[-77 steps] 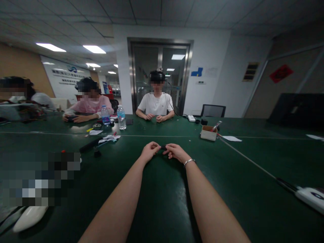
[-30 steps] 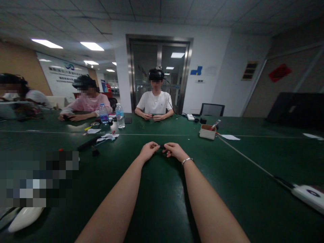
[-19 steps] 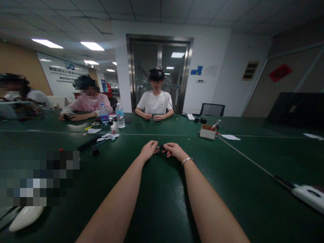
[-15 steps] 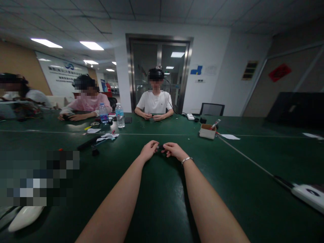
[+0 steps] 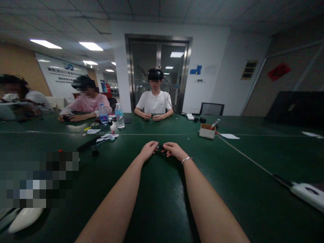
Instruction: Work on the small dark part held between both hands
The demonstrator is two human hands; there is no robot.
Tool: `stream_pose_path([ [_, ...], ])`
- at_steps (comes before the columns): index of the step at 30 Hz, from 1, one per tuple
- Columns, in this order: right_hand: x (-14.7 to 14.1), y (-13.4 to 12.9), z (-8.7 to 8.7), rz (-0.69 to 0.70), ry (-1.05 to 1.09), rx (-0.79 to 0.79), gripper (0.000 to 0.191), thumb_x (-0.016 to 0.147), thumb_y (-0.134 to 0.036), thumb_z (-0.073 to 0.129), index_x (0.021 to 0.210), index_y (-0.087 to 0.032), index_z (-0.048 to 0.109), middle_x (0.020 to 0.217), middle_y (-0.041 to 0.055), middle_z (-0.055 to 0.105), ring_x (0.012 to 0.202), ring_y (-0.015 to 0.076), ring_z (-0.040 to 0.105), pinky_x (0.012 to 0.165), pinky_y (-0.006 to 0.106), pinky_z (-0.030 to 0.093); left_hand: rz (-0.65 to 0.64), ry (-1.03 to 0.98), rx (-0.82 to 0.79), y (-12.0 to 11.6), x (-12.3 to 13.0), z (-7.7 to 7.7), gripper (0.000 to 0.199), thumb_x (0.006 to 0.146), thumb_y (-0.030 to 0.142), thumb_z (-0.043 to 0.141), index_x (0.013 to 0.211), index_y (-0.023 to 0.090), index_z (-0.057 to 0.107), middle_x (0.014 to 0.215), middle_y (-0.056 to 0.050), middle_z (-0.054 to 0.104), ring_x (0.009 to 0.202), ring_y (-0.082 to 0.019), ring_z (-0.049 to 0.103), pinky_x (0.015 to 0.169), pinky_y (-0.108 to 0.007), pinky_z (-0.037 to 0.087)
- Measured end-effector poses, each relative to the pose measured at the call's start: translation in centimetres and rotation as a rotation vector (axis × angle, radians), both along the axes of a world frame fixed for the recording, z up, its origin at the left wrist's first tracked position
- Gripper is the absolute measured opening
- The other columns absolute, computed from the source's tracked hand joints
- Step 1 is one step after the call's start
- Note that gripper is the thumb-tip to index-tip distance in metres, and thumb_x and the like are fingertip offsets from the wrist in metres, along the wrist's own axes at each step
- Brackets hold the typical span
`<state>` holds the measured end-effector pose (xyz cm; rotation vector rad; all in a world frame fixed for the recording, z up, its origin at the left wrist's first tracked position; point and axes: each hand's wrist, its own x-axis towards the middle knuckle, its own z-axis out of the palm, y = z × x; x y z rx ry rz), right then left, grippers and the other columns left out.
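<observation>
Above the green table [image 5: 162, 202], my two hands meet at a small black piece [image 5: 161, 147] with a pale, shiny end, too small to name. My left hand [image 5: 150, 149] is closed, its thumb and fingertips pinching at the pale end. From the other side, my right hand [image 5: 174, 151] grips the black end between thumb and forefinger, its other fingers curled beneath. A silver bracelet [image 5: 186, 160] circles my right wrist. The fingertips hide much of the piece.
A small open box [image 5: 207, 132] with a pen-like item stands right of my hands. Two water bottles [image 5: 119, 116], crumpled paper [image 5: 108, 137] and a black-handled tool [image 5: 88, 144] lie left. A white power strip [image 5: 307, 194] is at far right. Several people sit around the table.
Both hands hold almost the same place and grip. The view has shifted very slightly.
</observation>
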<state>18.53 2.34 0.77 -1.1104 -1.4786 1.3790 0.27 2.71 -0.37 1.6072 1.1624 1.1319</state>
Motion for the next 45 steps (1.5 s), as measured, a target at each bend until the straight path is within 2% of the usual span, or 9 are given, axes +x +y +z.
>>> stream_pose_path([
  [3,-0.03,-0.16,0.17,-0.004,0.005,-0.013,0.012,0.083,-0.019,0.058,0.093,-0.011,0.061,0.07,0.0063,0.069,0.042,0.0048,0.052,0.042,0.015,0.05,-0.01,0.011,0.003,-0.07,0.07,0.05,0.034,0.078,0.038,0.052,0.101,0.015,0.062,0.081,-0.007,0.063,0.066,-0.013,0.056,0.053,-0.021,0.038],
  [6,-0.03,-0.28,0.25,-0.009,0.03,-0.009,0.012,0.083,-0.019,0.059,0.092,-0.012,0.061,0.07,0.0064,0.069,0.042,0.0047,0.052,0.041,0.015,0.05,-0.028,0.016,0.035,-0.28,0.16,0.28,0.036,0.073,0.032,0.06,0.106,0.017,0.061,0.087,-0.006,0.063,0.069,-0.012,0.056,0.054,-0.02,0.039],
  [9,-0.02,-0.31,0.22,-0.003,0.039,-0.012,0.013,0.082,-0.02,0.061,0.092,-0.012,0.062,0.07,0.0059,0.069,0.042,0.0046,0.052,0.041,0.015,0.05,-0.01,0.017,0.015,-0.48,0.22,0.5,0.033,0.078,0.035,0.054,0.103,0.016,0.062,0.083,-0.006,0.063,0.067,-0.013,0.055,0.052,-0.02,0.039],
  [13,-0.02,-0.27,0.17,-0.007,0.031,-0.009,0.013,0.082,-0.019,0.06,0.094,-0.012,0.061,0.071,0.0055,0.069,0.042,0.0042,0.052,0.041,0.014,0.05,-0.006,0.029,0.057,-0.36,0.19,0.37,0.033,0.076,0.034,0.058,0.104,0.017,0.062,0.084,-0.005,0.063,0.067,-0.012,0.055,0.054,-0.021,0.04],
  [22,-0.04,-0.22,0.18,-0.007,0.04,-0.009,0.015,0.082,-0.019,0.061,0.095,-0.012,0.06,0.071,0.0054,0.069,0.042,0.0042,0.051,0.042,0.015,0.05,0.0,0.075,0.055,0.06,-0.05,-0.05,0.032,0.08,0.039,0.051,0.1,0.017,0.064,0.081,-0.005,0.064,0.065,-0.013,0.054,0.057,-0.022,0.04],
  [26,-0.02,-0.27,0.25,-0.006,0.035,-0.008,0.015,0.082,-0.018,0.06,0.096,-0.012,0.059,0.072,0.0057,0.069,0.042,0.0043,0.051,0.041,0.015,0.05,-0.018,0.073,0.078,-0.22,0.03,0.21,0.031,0.077,0.034,0.056,0.102,0.016,0.062,0.089,-0.007,0.064,0.071,-0.013,0.056,0.058,-0.022,0.04],
  [30,-0.06,-0.22,0.28,-0.005,0.026,-0.018,0.017,0.083,-0.017,0.059,0.099,-0.011,0.059,0.073,0.0058,0.069,0.042,0.004,0.051,0.041,0.015,0.05,-0.013,0.071,0.034,-0.54,0.2,0.53,0.031,0.081,0.035,0.051,0.101,0.014,0.062,0.082,-0.006,0.063,0.067,-0.013,0.054,0.059,-0.022,0.04],
  [37,-0.08,-0.13,0.14,-0.007,0.023,-0.017,0.017,0.083,-0.018,0.058,0.098,-0.011,0.059,0.073,0.006,0.069,0.042,0.004,0.051,0.042,0.015,0.05,-0.016,0.073,0.076,-0.25,0.23,0.22,0.029,0.082,0.033,0.048,0.101,0.015,0.062,0.083,-0.005,0.063,0.069,-0.013,0.055,0.06,-0.023,0.041],
  [45,-0.12,-0.4,0.4,-0.007,0.03,-0.026,0.017,0.083,-0.017,0.059,0.099,-0.011,0.059,0.073,0.0057,0.069,0.042,0.0038,0.05,0.042,0.015,0.05,-0.04,0.053,0.074,-0.17,0.12,0.14,0.031,0.079,0.033,0.053,0.103,0.016,0.062,0.079,-0.004,0.062,0.064,-0.011,0.052,0.057,-0.022,0.039],
])
